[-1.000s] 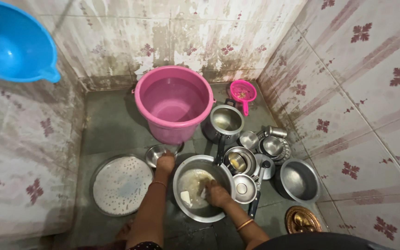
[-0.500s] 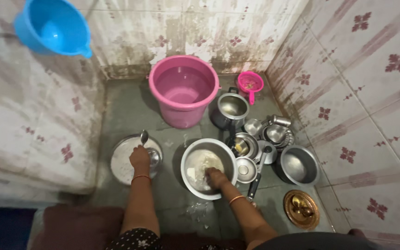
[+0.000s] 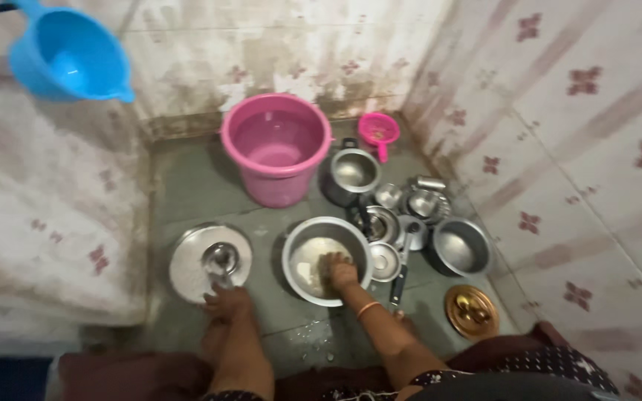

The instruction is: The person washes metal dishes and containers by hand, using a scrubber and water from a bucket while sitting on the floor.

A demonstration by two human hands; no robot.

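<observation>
**Hands at the steel vessels on the wet floor**

Head view: the right hand [image 3: 339,269] is down inside the large steel bowl [image 3: 326,259], fingers curled on something pale; what it grips cannot be made out. The left hand [image 3: 226,299] rests at the near rim of the round steel plate [image 3: 191,261], beside the small steel bowl [image 3: 221,258] lying on it; open or closed cannot be told. Behind stands a pink bucket [image 3: 276,157] of water, with a cluster of steel pots [image 3: 399,223] to the right. A blue tub [image 3: 68,56] hangs upper left.
</observation>
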